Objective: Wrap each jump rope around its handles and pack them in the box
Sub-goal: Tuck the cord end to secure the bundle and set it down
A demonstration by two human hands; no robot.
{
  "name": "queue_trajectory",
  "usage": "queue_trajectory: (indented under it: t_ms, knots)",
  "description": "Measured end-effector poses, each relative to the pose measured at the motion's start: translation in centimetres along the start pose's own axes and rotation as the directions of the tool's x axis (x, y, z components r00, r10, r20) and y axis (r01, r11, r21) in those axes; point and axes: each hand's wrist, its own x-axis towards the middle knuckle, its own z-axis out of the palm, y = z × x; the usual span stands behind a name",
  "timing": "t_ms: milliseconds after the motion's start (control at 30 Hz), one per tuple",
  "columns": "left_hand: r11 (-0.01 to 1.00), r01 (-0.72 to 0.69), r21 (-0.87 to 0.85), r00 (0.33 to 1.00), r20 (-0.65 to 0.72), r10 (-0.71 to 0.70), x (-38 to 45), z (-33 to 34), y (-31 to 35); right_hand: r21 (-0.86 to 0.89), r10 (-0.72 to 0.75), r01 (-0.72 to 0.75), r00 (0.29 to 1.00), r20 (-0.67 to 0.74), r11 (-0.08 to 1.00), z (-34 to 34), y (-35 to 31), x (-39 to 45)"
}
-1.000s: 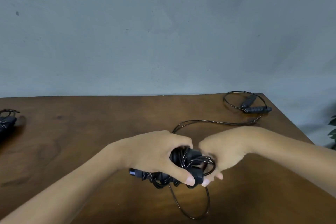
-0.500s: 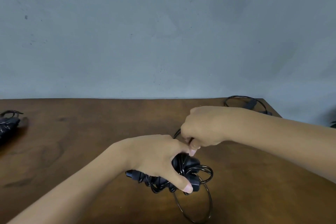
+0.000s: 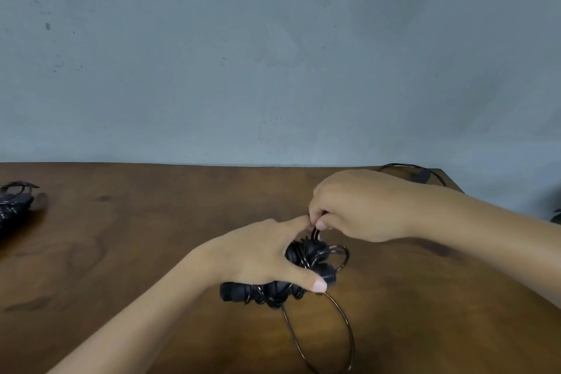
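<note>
**Rope being wound onto its handles, tail end still loose**

At the lower centre of the frame the black handles [image 3: 303, 270] are clasped together in the left hand [image 3: 258, 255], fingers curled over them and the thumb pressed along their near side, just above the table [image 3: 151, 237]. Several turns of cord are already laid round them. The right hand [image 3: 361, 206] is held just above and behind, its fingertips pinched on a strand of the jump rope [image 3: 315, 232]. One loose loop [image 3: 343, 331] hangs toward the lower edge.

The wrapping step is judged nearly done. The next move calls for the remaining loop to be drawn round the handles and tucked under. A wrapped bundle [image 3: 13, 203] lies at the left edge; another unwrapped rope [image 3: 422, 174] is seen upper right. No box is in view.
</note>
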Motion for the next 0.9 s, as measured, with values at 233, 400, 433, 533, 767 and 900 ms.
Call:
queue_trajectory:
  t_ms: [233, 400, 433, 533, 767, 900]
  knots:
    - [0.997, 0.037, -0.063, 0.94, -0.337, -0.057, 1.4, 1.9, 0.0, -0.051, 0.136, -0.155, 0.954, -0.266, 0.987, 1.7, -3.5, -1.6]
    - [0.987, -0.03, -0.156, 0.836, -0.545, -0.061, 1.4, 3.2, -0.7, 0.203, 0.239, -0.143, 0.755, -0.611, 0.969, 5.8, -3.9, -1.6]
    - [0.984, -0.036, -0.174, 0.81, -0.582, -0.073, 1.4, 3.3, -0.8, 0.245, 0.255, -0.112, 0.673, -0.694, 0.963, 6.8, -3.9, -1.3]
    - [0.972, -0.056, -0.23, 0.764, -0.637, -0.107, 1.3, 3.5, -0.9, 0.479, 0.377, 0.051, 0.545, -0.749, 0.876, 8.4, -3.9, -1.1]
    - [0.948, -0.002, -0.319, 0.74, -0.638, -0.213, 1.3, 3.2, -1.3, 0.582, 0.354, 0.107, 0.702, -0.619, 0.806, 9.4, -4.9, -1.8]
    - [0.943, 0.011, -0.333, 0.728, -0.644, -0.236, 1.4, 3.4, -1.1, 0.639, 0.326, 0.15, 0.759, -0.563, 0.754, 10.3, -4.8, -1.5]
